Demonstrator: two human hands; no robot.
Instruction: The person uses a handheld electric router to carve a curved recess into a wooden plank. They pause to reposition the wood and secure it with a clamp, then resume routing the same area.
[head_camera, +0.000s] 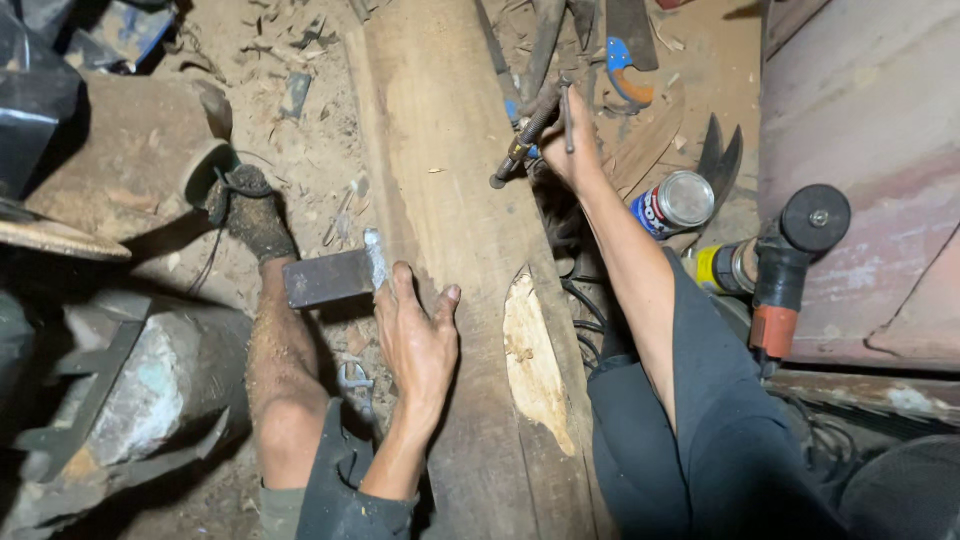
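Seated on the floor (300, 150), legs either side of a long plank (440, 190) running away from the camera. Left hand (418, 338) laid flat on the plank's near left edge, fingers spread wide, gripping nothing, just pressing down. Touching its fingertips, a dark steel block (330, 278) lying against the plank's edge with a pale smear at the near end. Right hand (568, 150) out at the plank's far right edge, closed on a rusty tool (525, 135) with a slim rod alongside; exact kind of tool hard to tell. Pale fresh-cut scoop (535, 365) in the plank's right edge, close to the right knee.

To the right, just beside the right leg: a can (672, 205), and an angle grinder (785, 265) with its disc up. Farther off, a blue-and-orange handle (622, 72) among other tools. Bare left foot (250, 210) planted in sawdust and chips near a pipe (195, 165).

Risks, as a judgement: left fingers sitting right at the block, so a slip or a shifted block could pinch them. Plank held by one palm only, so it could rock or slide. Bare skin near splintered wood. Grinder and its cable close to the right leg, easy to knock or snag. Loose tools crowding the right hand, likely to roll underfoot.
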